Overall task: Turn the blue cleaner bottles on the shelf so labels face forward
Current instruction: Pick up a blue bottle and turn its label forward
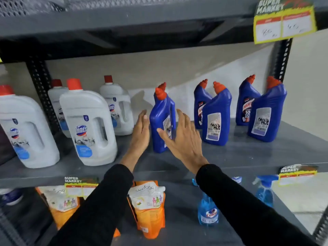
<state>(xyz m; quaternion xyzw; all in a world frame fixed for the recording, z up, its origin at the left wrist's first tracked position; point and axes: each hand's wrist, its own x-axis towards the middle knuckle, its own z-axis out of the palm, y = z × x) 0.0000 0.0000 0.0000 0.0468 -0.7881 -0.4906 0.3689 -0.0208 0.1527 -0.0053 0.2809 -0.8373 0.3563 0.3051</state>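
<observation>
on the grey shelf (266, 157), a blue cleaner bottle (160, 121) is flanked by the left hand (141, 134) and the right hand (184, 137), both held flat with fingers spread and nothing grasped; whether the right thumb touches it cannot be told. its back label is seen turned rightward. two more pairs of blue bottles (215, 118) are stood further right, and white jugs (88, 125) to the left.

My open left hand (141, 133) fits the gap between the white jug (88, 125) and the blue bottle (162, 121); bare shelf (248, 153) lies open in front.
</observation>
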